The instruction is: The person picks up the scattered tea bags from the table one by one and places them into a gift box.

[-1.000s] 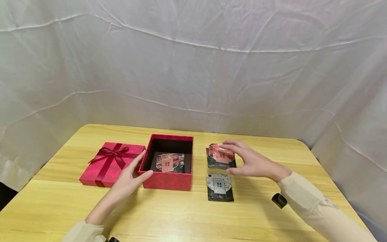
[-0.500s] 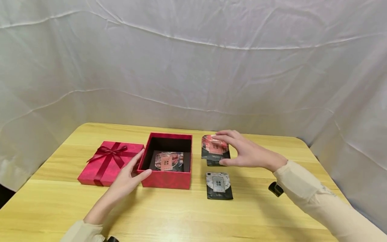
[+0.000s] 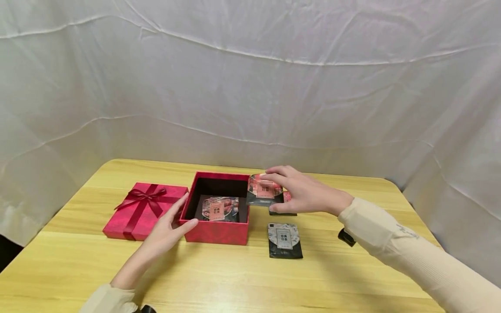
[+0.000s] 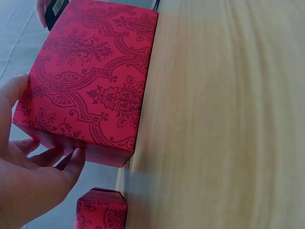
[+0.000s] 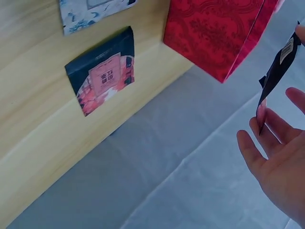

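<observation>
My right hand (image 3: 307,193) pinches a flat black-and-red tea packet (image 3: 263,193) at its edges, above the table beside the box. In the right wrist view this packet (image 5: 278,67) is seen nearly edge-on. My left hand (image 3: 162,237) grips the near left corner of the red patterned gift box (image 3: 217,234), thumb on the front wall and fingers along the side. Inside the box lies another red-labelled packet (image 3: 220,209). Partly hidden under my right hand, a further red packet (image 5: 107,76) rests on the table. Nearer me lies a white-flowered packet (image 3: 284,240).
The red lid (image 3: 137,221) with its dark ribbon bow (image 3: 145,198) lies left of the box, close to my left hand. Pale cloth (image 3: 250,100) hangs behind the wooden table (image 3: 235,278).
My right hand has lifted one red packet off the one beneath and carried it left to the box's right rim. My left hand has stayed at the box corner.
</observation>
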Available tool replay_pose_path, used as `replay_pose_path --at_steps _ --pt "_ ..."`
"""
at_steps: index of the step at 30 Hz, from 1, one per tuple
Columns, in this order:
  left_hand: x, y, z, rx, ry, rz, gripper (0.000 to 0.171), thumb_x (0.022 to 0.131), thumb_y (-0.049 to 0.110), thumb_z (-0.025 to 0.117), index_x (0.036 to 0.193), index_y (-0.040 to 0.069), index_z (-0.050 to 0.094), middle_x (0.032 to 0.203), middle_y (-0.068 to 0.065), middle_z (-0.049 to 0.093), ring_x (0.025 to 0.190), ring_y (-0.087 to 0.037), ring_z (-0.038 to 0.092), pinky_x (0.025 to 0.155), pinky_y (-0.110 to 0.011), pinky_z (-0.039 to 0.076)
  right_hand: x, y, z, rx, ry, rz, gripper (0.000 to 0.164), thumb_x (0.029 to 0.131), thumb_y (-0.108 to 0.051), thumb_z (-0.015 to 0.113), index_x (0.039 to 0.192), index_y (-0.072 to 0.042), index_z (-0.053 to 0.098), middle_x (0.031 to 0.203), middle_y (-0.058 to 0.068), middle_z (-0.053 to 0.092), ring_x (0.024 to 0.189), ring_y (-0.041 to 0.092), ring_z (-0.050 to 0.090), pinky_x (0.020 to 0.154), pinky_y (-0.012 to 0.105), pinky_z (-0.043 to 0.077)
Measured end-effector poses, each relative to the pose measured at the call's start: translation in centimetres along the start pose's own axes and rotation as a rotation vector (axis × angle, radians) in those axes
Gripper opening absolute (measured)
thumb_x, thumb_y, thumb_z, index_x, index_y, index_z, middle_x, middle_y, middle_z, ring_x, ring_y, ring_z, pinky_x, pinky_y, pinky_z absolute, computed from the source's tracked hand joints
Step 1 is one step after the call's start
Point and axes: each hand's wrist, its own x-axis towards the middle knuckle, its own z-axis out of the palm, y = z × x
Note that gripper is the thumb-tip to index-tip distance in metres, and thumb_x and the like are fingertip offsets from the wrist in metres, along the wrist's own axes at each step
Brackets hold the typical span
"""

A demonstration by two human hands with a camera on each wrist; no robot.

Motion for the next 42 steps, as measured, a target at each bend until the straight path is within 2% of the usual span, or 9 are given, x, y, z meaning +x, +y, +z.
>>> replay_pose_path --at_steps 7,17,31,38,42 --pt "0.0 0.0 0.0 -0.005 0.004 0.005 0.077 0.094 0.027 0.065 0.155 0.013 0.021 0.151 -0.022 0.032 0.13 -0.039 0.043 0.102 -0.05 0.039 1.1 -0.7 0.3 -0.016 -0.025 -0.038 0.069 0.084 -0.037 0.07 0.143 -0.01 0.047 0.143 0.014 0.042 0.126 0.03 0.042 0.098 0.051 0.041" --pt "0.1 -0.2 0.0 -0.012 0.003 0.006 0.077 0.094 0.026 0.065 0.156 0.014 0.02 0.15 -0.022 0.033 0.129 -0.039 0.043 0.102 -0.05 0.039 2.7 -1.6 1.0 -0.049 -0.043 -0.07 0.068 0.084 -0.043 0.065 0.142 -0.013 0.048 0.141 0.009 0.046 0.124 0.026 0.044 0.099 0.048 0.041" --pt "0.0 -0.1 0.0 0.023 0.002 0.006 0.077 0.094 0.027 0.064 0.156 0.013 0.019 0.153 -0.022 0.028 0.133 -0.042 0.037 0.102 -0.052 0.037 4.8 -2.9 1.7 0.022 -0.114 -0.038 0.068 0.085 -0.044 0.065 0.144 -0.018 0.046 0.144 0.006 0.042 0.128 0.024 0.041 0.101 0.046 0.039" --pt "0.0 -0.2 0.0 0.02 0.001 -0.005 0.078 0.094 0.029 0.064 0.156 0.015 0.019 0.151 -0.023 0.032 0.128 -0.04 0.043 0.1 -0.051 0.04 5.6 -3.6 2.3 0.043 -0.147 -0.029 0.069 0.084 -0.042 0.067 0.145 -0.019 0.045 0.142 0.003 0.043 0.127 0.02 0.039 0.102 0.041 0.038" --pt "0.0 -0.1 0.0 0.012 -0.001 -0.007 0.078 0.094 0.029 0.064 0.156 0.015 0.019 0.152 -0.023 0.03 0.13 -0.041 0.041 0.101 -0.052 0.039 5.8 -3.9 2.5 0.045 -0.142 -0.011 0.069 0.084 -0.042 0.068 0.145 -0.02 0.045 0.143 0.002 0.042 0.128 0.02 0.039 0.102 0.041 0.038"
